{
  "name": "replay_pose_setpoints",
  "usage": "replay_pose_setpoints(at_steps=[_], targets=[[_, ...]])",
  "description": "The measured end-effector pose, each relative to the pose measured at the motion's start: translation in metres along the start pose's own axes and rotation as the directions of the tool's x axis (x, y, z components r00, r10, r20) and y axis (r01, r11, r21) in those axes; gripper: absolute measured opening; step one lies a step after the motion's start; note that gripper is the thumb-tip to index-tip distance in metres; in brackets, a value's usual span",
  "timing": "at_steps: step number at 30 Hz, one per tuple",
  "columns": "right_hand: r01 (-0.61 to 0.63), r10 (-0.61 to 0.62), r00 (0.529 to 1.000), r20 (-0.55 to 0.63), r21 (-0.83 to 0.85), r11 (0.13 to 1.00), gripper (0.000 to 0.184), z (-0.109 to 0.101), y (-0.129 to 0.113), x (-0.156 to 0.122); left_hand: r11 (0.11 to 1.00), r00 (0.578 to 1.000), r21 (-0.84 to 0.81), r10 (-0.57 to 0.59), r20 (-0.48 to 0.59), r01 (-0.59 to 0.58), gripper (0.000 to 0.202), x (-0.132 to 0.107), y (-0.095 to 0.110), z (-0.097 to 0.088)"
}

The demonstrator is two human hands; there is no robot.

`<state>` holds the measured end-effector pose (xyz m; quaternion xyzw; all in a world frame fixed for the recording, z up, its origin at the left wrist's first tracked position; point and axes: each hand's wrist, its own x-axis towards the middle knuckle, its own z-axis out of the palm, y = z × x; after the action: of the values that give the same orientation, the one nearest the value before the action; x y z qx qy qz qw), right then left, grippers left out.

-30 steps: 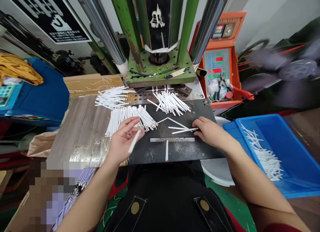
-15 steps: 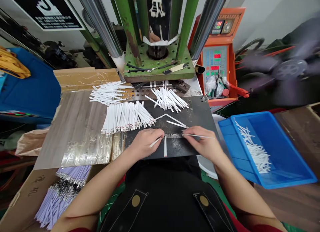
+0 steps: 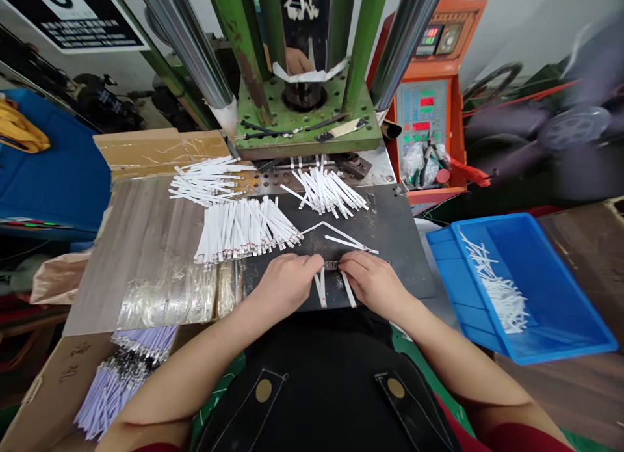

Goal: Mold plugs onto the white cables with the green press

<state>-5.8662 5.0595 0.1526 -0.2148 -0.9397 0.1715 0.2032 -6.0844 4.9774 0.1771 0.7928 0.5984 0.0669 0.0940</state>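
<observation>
My left hand [image 3: 285,284] and my right hand [image 3: 373,281] rest close together on a black metal plate [image 3: 390,231], over a small grey metal bar [image 3: 332,265] that shows between them. The fingers of each hand are curled and pinch a short white strip. Left-hand white strips [image 3: 320,289] point toward me from the bar. A right-hand white strip [image 3: 348,290] slants beside them. Behind my left hand lies a fanned pile of white strips [image 3: 244,229].
A green press [image 3: 307,107] stands behind the plate, with more strip piles [image 3: 327,190] at its foot. An orange control box [image 3: 429,107] is at the right. A blue bin [image 3: 521,283] holds strips. A cardboard box with lilac strips [image 3: 121,374] sits lower left.
My left hand came from the fanned pile with a strip and my right hand from the loose strips; both have closed in on the grey bar. The view tilted down slightly.
</observation>
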Motion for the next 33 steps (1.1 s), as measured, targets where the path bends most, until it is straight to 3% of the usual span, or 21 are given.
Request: replay_pose_setpoints(at_steps=[2,5,8,13,16,20,24,26,29,33], targets=[[-0.054,0.054,0.999,0.003,0.088,0.995,0.020,-0.010,0.017,-0.003,0.996,1.000,-0.084,0.005,-0.006,-0.006,0.022,-0.004,-0.007,0.002],[-0.264,0.265,0.964,-0.003,0.102,0.959,0.014,-0.025,0.049,-0.009,0.953,0.999,-0.304,0.026,0.031,-0.015,0.025,-0.003,-0.022,-0.004],[-0.400,0.394,0.911,0.119,0.024,0.916,0.009,-0.030,0.067,-0.008,0.946,0.998,-0.323,-0.023,0.052,0.039,0.024,0.021,-0.030,-0.016],[-0.367,0.381,0.882,0.277,-0.103,0.925,0.011,-0.025,0.061,0.004,0.978,0.967,-0.010,-0.203,0.155,0.207,0.028,0.091,-0.028,-0.019],[-0.259,0.303,0.915,0.267,-0.190,0.947,0.018,-0.027,0.056,-0.002,0.979,0.959,-0.013,-0.196,0.207,0.203,0.040,0.105,-0.030,-0.013],[-0.108,0.164,0.956,0.243,-0.228,0.968,0.029,-0.048,0.059,-0.028,0.980,0.989,-0.131,-0.147,0.030,0.149,0.051,0.079,-0.037,-0.026],[-0.202,0.205,0.975,0.080,-0.047,0.978,0.015,-0.070,0.058,-0.044,0.940,0.968,-0.283,-0.226,-0.107,0.189,0.036,0.042,-0.059,-0.057],[-0.224,0.229,0.973,-0.021,0.143,0.964,0.008,-0.062,0.050,-0.040,0.916,0.943,-0.306,-0.308,-0.124,0.259,0.030,0.031,-0.079,-0.067],[-0.143,0.189,0.978,-0.090,0.369,0.918,0.007,-0.031,0.035,-0.025,0.897,0.908,-0.257,-0.400,-0.126,0.359,0.029,0.026,-0.112,-0.067],[-0.113,0.176,0.975,-0.135,0.382,0.917,0.009,0.001,0.026,-0.012,0.927,0.926,-0.144,-0.363,-0.102,0.347,0.034,0.024,-0.141,-0.051]])
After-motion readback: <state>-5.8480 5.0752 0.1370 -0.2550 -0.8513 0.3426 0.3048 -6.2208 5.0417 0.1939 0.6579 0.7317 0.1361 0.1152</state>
